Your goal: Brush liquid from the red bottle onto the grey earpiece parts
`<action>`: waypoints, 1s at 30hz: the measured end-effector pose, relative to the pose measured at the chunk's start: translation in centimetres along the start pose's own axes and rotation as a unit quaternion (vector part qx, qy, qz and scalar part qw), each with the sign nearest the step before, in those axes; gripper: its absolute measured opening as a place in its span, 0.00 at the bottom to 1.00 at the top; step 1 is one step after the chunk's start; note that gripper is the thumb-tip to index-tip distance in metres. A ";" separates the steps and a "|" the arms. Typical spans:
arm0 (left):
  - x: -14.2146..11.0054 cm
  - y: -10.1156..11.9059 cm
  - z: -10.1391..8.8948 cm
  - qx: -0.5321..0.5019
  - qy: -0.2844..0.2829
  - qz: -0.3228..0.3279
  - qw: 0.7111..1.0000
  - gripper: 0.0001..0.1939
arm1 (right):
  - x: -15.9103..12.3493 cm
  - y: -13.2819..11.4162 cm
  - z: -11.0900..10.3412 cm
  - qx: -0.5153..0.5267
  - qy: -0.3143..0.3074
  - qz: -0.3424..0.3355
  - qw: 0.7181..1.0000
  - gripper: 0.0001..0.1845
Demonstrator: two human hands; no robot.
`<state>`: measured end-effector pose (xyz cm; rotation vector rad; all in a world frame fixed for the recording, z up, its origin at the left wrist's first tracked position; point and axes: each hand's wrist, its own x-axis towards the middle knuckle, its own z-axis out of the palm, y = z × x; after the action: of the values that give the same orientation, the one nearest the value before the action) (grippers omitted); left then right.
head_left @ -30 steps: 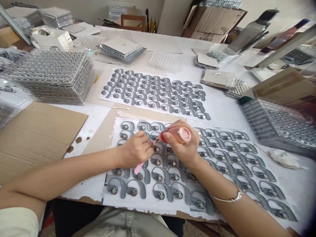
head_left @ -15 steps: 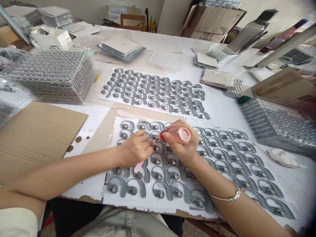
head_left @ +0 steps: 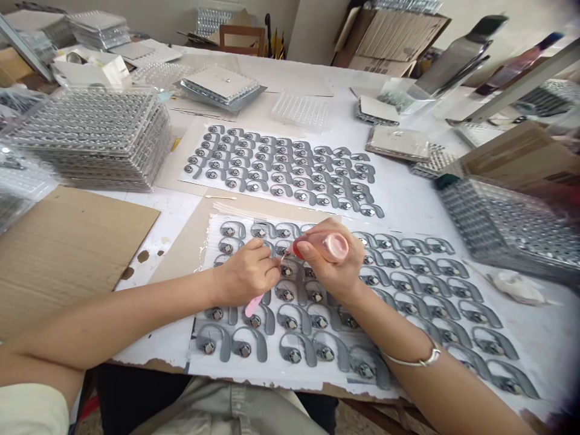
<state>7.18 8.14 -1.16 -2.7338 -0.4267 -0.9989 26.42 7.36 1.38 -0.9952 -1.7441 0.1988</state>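
Note:
Over the near sheet of grey ear-hook pieces [head_left: 293, 317], my right hand [head_left: 338, 272] is wrapped round a small pinkish squeeze bottle [head_left: 334, 246]. The bottle is tilted, its red cap and thin nozzle pointing left and down toward my left hand. My left hand [head_left: 249, 272] is closed on a pink stick-like tool [head_left: 254, 305], whose flat end sticks out below the fist. Its other end is hidden by my fingers. The nozzle tip comes close to my left fingertips; whether they touch I cannot tell. Each grey piece carries a round shiny metallic part.
A second sheet of grey ear-hook pieces [head_left: 281, 163] lies farther back. A cotton swab [head_left: 220, 197] rests between the sheets. Stacked clear trays [head_left: 90, 136] stand at left, with more trays [head_left: 512, 223] at right. Brown cardboard [head_left: 67, 254] lies at left, crumpled white tissue [head_left: 516, 287] at right.
Both hands stay almost where they were, with the bottle and the pink tool still held. The whole view has shifted very slightly.

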 end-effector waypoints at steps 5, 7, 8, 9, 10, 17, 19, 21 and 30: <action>0.1 -0.1 0.0 0.002 -0.004 0.002 1.000 0.15 | -0.1 0.2 0.1 -0.010 0.000 0.000 1.000 0.07; 0.1 -0.1 -0.1 0.002 0.000 0.003 1.000 0.15 | -0.1 0.1 0.1 -0.013 0.001 -0.001 1.000 0.07; 0.1 -0.1 -0.1 0.002 0.002 0.003 1.000 0.15 | -0.1 0.1 0.1 -0.014 0.001 -0.002 1.000 0.07; 0.2 -0.1 -0.1 0.002 0.004 0.002 1.000 0.15 | 0.0 0.0 0.1 -0.015 0.002 -0.004 1.000 0.07; 0.2 -0.1 -0.1 0.001 0.004 0.002 1.000 0.15 | 0.0 -0.1 0.1 -0.017 0.003 -0.006 1.000 0.07; 0.2 -0.1 -0.2 -0.003 0.013 -0.002 1.000 0.15 | 0.1 0.0 -0.1 -0.013 0.013 -0.009 1.000 0.07; 0.3 -0.1 -0.3 -0.004 0.015 0.000 1.000 0.15 | 0.0 0.0 -0.1 -0.015 0.011 -0.006 1.000 0.07; 0.3 -0.1 -0.4 -0.005 0.010 0.000 1.000 0.15 | 0.0 0.1 -0.1 -0.017 0.008 -0.006 1.000 0.07; 0.4 -0.1 -0.5 0.005 0.005 0.001 1.000 0.15 | 0.1 -0.1 -0.1 -0.013 0.012 -0.019 1.000 0.07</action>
<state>7.12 8.20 -0.53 -2.7182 -0.4262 -1.0064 26.44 7.34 1.48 -0.9776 -1.7465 0.1400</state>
